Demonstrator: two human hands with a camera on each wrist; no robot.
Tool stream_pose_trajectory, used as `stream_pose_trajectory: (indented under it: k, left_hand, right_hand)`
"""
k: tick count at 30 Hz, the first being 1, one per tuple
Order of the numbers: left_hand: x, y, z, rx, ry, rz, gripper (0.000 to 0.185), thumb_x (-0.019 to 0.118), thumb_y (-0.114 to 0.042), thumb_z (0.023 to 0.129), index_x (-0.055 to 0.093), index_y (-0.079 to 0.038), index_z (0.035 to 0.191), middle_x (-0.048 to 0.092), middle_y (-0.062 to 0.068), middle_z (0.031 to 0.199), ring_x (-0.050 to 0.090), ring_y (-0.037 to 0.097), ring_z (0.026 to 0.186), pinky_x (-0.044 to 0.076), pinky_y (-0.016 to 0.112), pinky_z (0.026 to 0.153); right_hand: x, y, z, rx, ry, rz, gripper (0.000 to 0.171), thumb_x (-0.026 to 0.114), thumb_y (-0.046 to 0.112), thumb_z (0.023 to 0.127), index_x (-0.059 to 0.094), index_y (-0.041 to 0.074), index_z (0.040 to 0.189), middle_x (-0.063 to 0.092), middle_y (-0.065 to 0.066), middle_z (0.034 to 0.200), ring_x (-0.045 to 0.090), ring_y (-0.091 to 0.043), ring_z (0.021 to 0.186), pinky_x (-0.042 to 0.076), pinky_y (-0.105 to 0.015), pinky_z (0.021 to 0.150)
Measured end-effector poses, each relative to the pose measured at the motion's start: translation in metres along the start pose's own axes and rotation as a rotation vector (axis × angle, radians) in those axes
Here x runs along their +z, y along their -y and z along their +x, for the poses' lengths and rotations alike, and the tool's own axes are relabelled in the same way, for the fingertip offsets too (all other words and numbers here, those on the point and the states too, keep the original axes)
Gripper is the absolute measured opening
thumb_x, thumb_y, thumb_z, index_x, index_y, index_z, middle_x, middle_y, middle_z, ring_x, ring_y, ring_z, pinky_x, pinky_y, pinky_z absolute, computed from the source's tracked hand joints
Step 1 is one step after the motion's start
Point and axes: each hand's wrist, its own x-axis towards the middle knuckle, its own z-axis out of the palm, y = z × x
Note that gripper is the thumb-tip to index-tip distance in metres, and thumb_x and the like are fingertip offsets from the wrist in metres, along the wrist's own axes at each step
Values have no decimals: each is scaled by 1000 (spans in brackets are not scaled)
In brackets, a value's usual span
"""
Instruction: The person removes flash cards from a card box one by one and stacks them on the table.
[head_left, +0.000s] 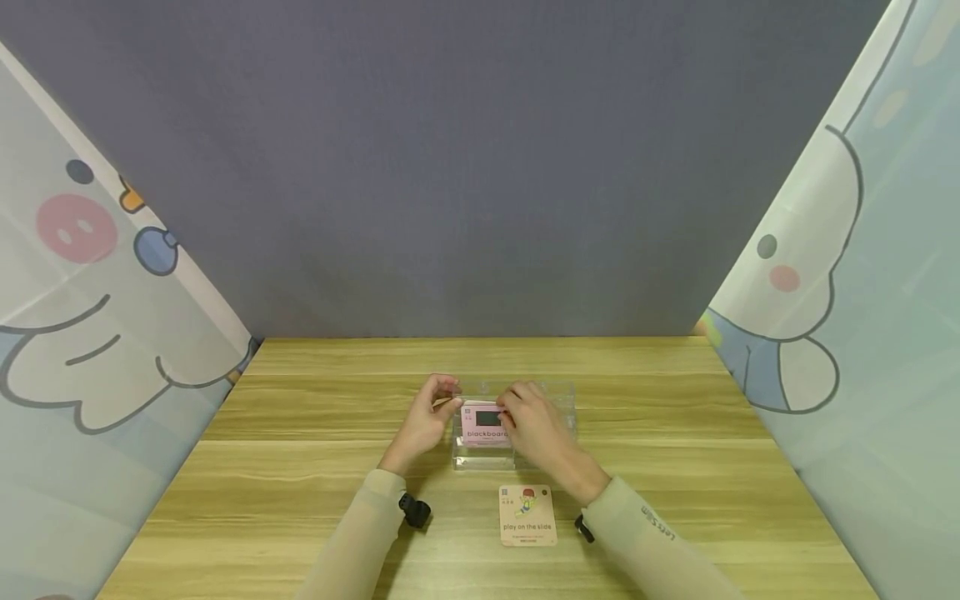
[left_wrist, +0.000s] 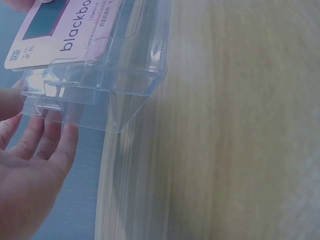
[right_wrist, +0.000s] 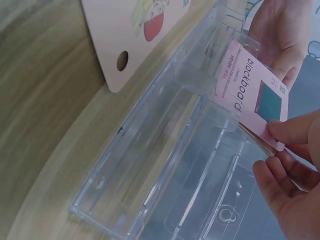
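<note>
A clear plastic card organizer (head_left: 483, 463) with stepped compartments stands on the table. In its left part leans a pink "blackboard" flash card (head_left: 477, 429), with at least one more card edge showing behind it. My right hand (head_left: 542, 429) pinches the card's upper right corner, thumb in front and fingers behind, as the right wrist view shows. At the organizer's left end, my left hand (head_left: 425, 422) grips the side, its thumb near the card's upper left corner. Its fingers (left_wrist: 64, 147) show behind the clear wall in the left wrist view.
A "play on the slide" flash card (head_left: 528, 517) lies face up on the wooden table (head_left: 300, 467), in front of the organizer. The organizer's right-hand compartments (right_wrist: 150, 150) show no cards. A dark grey panel (head_left: 480, 167) rises behind the table, with cartoon-print curtains (head_left: 885, 250) at both sides.
</note>
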Motion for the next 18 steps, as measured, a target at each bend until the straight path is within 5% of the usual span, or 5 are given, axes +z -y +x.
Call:
stream_pose_trajectory:
  k: [18]
  left_hand:
    - [2,2,1,47,-31,9,31,60,7,98,50,6,127,59,19,119,57,35,113,48,52,102]
  right_hand:
    - [-1,-2,0,19,-43,80,18,77,1,87,71,6,104,69,-5,100,62,-18,93,56,-30,81]
